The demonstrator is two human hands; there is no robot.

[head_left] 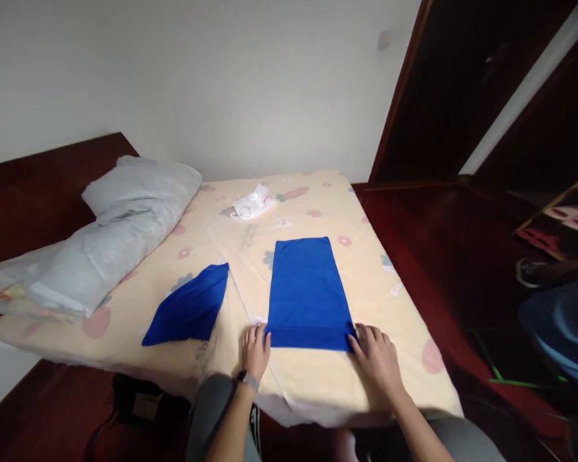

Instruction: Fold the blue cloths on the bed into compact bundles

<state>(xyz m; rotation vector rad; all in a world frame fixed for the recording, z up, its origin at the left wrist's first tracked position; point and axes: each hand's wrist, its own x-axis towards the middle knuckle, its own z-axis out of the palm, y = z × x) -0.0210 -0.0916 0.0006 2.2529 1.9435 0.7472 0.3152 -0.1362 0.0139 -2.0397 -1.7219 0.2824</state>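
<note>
A blue cloth lies flat on the bed, its near edge folded over in a narrow band. My left hand, with a watch on the wrist, pinches the near left corner of this cloth. At the near right corner, my right hand has its thumb and fingers closed on the fold. A second blue cloth, crumpled into a pointed shape, lies to the left, touched by neither hand.
The bed has a patterned cream sheet. A grey-white quilt is heaped at the left, and a white plastic bag lies toward the wall. Shoes sit on a rack at the right.
</note>
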